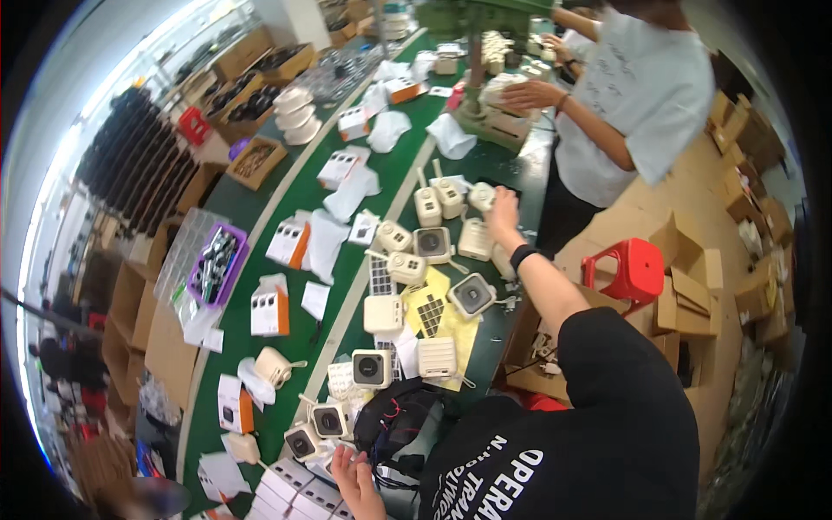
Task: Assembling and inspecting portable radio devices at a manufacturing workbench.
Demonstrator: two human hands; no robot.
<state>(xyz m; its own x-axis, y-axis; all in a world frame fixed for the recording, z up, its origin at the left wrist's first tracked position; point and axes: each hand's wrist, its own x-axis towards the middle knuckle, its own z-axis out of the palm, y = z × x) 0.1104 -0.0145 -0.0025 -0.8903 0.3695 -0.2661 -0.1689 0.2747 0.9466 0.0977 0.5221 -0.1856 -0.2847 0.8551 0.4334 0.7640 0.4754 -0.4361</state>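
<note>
Green worktop (394, 165) crowded with cream camera units; my right hand (503, 208) curls over one (482, 197); beside the worktop's near end, my left hand (355, 478) lies spread, half cut off.

Right arm (555, 295) outstretched, fingers curled; left hand (357, 481) low, near body.

A long dark green bench (394, 160) carries cream-white plastic camera housings (472, 296) with black lens faces, white-and-orange cardboard boxes (269, 311), and a yellow paper sheet (451, 316) under black-and-white gridded panels. A purple plastic tray (217, 269) sits left; a red plastic stool (637, 267) right, among brown cartons (685, 299). The right hand (503, 208) wears a black wristband (523, 255)
</note>
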